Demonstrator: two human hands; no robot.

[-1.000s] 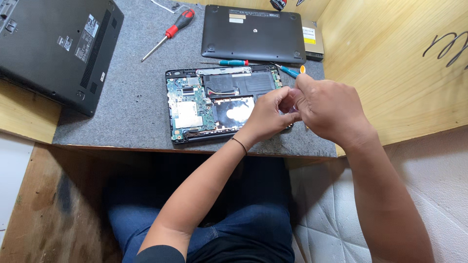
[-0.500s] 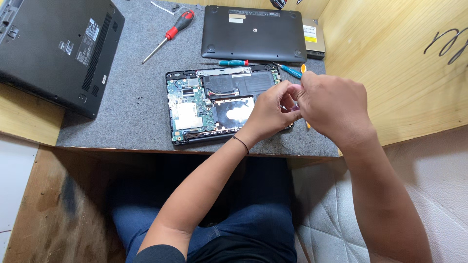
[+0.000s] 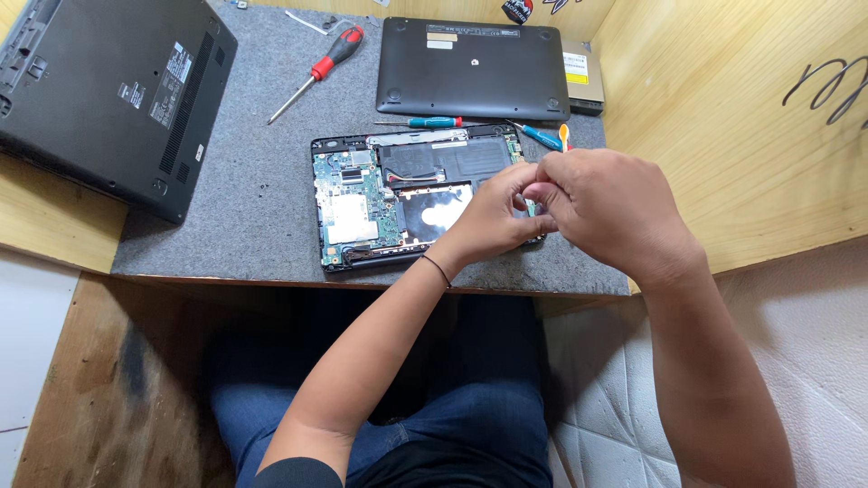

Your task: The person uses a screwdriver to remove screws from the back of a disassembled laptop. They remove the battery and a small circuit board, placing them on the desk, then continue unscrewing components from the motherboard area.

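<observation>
An opened laptop base (image 3: 362, 194) with a green circuit board and a silver drive lies on the grey felt mat (image 3: 244, 208). Both my hands meet over its right end. My right hand (image 3: 606, 212) is closed around a thin tool whose orange tip (image 3: 563, 136) sticks up above the knuckles. My left hand (image 3: 493, 221) has its fingers curled and pinched against the right hand's fingertips. Whatever sits between them is hidden. A black band circles my left wrist.
A black laptop bottom cover (image 3: 470, 68) lies behind the open base, over a silver drive (image 3: 583, 81). A second black laptop (image 3: 108, 90) rests upside down at left. A red-handled screwdriver (image 3: 321, 68) and two blue-handled screwdrivers (image 3: 434, 122) lie on the mat. A wooden wall (image 3: 741, 117) stands at right.
Both hands stayed together over the laptop's right end. The tool turned in my right hand: its orange tip showed below the hand half a second ago and now points up.
</observation>
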